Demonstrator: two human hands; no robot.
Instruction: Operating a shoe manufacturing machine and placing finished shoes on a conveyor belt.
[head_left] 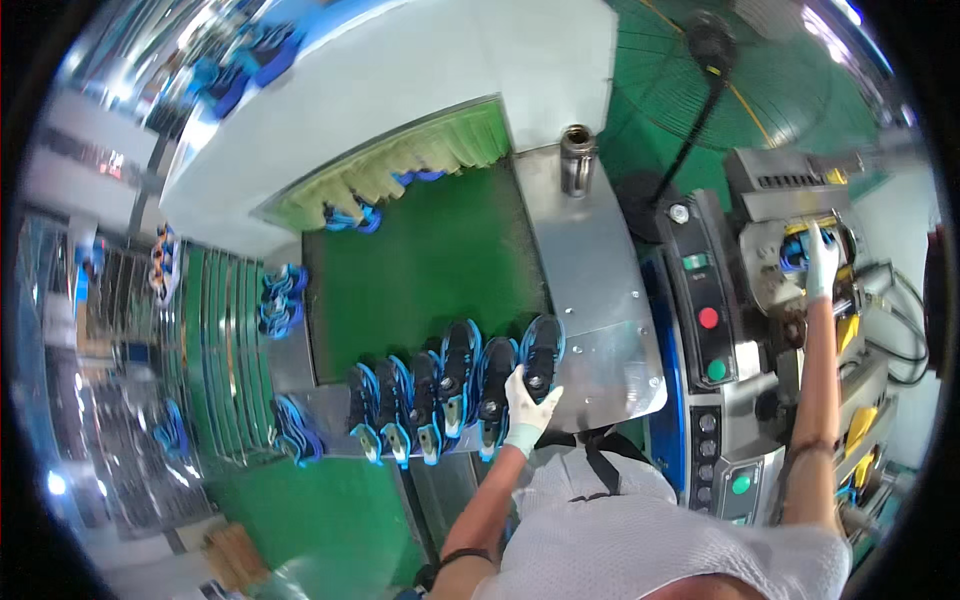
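Observation:
Both my hands wear white gloves. My left hand (530, 408) has its fingers and thumb closed around the near end of a black shoe upper (542, 350) with blue edging, at the right end of a row on the metal ledge. Beside it several similar black-and-blue shoe uppers (425, 400) lie side by side. Far to the right, my right hand (822, 262) reaches into a machine (765, 255) and grips the side of a blue-and-black shoe piece (795, 252) seated there. The glove covers part of that piece.
A green conveyor belt (430, 270) runs under a yellowish fringe curtain (400, 160) into a white housing (400, 80). A metal cylinder (577, 160) stands on the steel side plate. Control panels with buttons (709, 318) and a fan (710, 45) are to the right; a rack (215, 350) stands left.

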